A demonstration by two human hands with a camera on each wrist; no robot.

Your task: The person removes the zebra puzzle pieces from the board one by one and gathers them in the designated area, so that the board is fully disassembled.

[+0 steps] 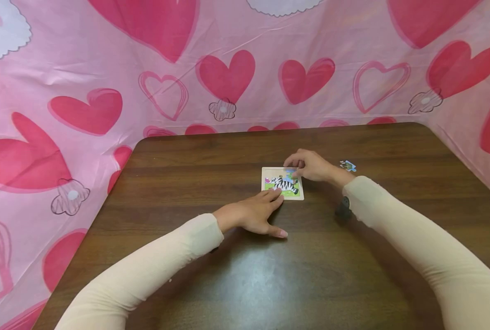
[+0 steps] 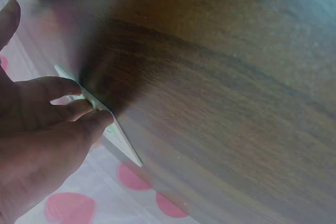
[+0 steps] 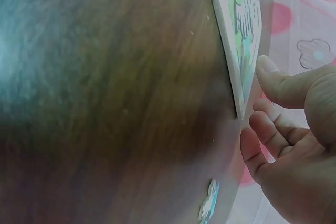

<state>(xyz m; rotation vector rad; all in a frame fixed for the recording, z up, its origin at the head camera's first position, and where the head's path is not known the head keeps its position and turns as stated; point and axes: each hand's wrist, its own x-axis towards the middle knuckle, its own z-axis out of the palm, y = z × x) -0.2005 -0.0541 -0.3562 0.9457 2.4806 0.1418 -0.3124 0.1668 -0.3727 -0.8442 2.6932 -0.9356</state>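
A small wooden jigsaw puzzle (image 1: 300, 198) with a zebra picture lies on the table, in a pale frame. Fingertips of my left hand (image 1: 256, 213) rest on its near edge, the thumb spread out to the side. In the left wrist view that hand (image 2: 52, 124) reaches its fingers over the frame (image 2: 128, 148). My right hand (image 1: 314, 166) is at the puzzle's far right corner, thumb over the blue part of the picture. From the right wrist, this hand (image 3: 294, 124) shows its thumb apart from loosely bent fingers, with nothing visible between them.
Loose puzzle pieces (image 1: 349, 165) lie on the brown wooden table (image 1: 187, 183), right of the puzzle and just beyond the right wrist; they also show low in the right wrist view (image 3: 209, 203). A pink heart-patterned cloth (image 1: 265, 41) hangs behind and beside the table.
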